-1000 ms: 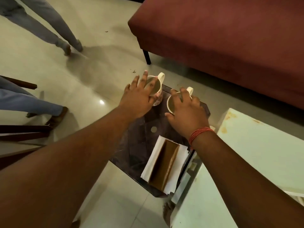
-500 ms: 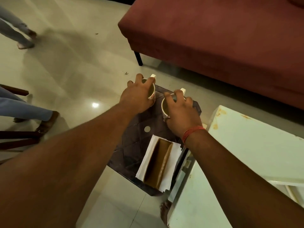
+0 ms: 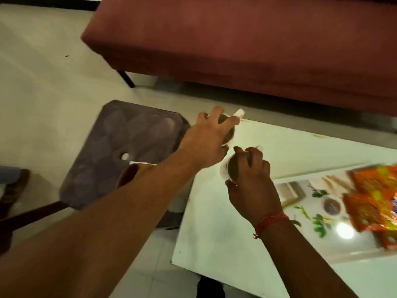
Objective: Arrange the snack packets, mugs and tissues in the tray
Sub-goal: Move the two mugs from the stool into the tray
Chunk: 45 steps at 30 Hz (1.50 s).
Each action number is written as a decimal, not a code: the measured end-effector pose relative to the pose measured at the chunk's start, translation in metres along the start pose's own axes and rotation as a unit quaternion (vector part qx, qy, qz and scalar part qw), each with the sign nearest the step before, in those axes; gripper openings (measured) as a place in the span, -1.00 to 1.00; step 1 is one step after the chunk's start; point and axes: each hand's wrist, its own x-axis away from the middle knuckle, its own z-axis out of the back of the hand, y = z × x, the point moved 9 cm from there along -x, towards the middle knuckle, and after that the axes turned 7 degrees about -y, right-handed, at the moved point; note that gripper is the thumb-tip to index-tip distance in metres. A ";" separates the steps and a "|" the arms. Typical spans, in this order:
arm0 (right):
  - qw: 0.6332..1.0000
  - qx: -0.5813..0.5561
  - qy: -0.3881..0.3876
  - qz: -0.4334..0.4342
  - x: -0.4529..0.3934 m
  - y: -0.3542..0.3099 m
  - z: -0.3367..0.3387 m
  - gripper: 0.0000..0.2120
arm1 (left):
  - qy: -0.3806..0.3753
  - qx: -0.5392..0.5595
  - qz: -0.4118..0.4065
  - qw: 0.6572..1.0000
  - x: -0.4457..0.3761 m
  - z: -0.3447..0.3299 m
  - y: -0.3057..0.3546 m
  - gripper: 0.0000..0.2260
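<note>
My left hand (image 3: 206, 140) grips a white mug (image 3: 238, 114) from above and holds it over the near corner of the white table (image 3: 214, 222). My right hand (image 3: 251, 179) grips a second white mug (image 3: 226, 170) by its rim, just below and right of the first. A white tray (image 3: 318, 244) with a leaf print lies on the table to the right, with orange snack packets (image 3: 371, 203) on its far right side. The tissues in a brown holder (image 3: 131, 173) sit on the dark side table (image 3: 129, 134), mostly hidden by my left forearm.
A maroon sofa (image 3: 257, 39) runs along the back, close behind the white table. A person's foot (image 3: 17, 186) and a dark wooden chair leg (image 3: 32, 214) are at the left, on the pale tiled floor.
Both hands closed on the mugs on the dark side table, lifted them and carried them right, over the white table. The view swung right and now shows the tray and snack packets.
</note>
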 end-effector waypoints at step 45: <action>0.979 -0.055 0.005 -0.195 0.150 0.308 -0.022 -0.16 | -0.156 0.000 -0.134 0.979 -0.068 -0.191 0.312 -0.32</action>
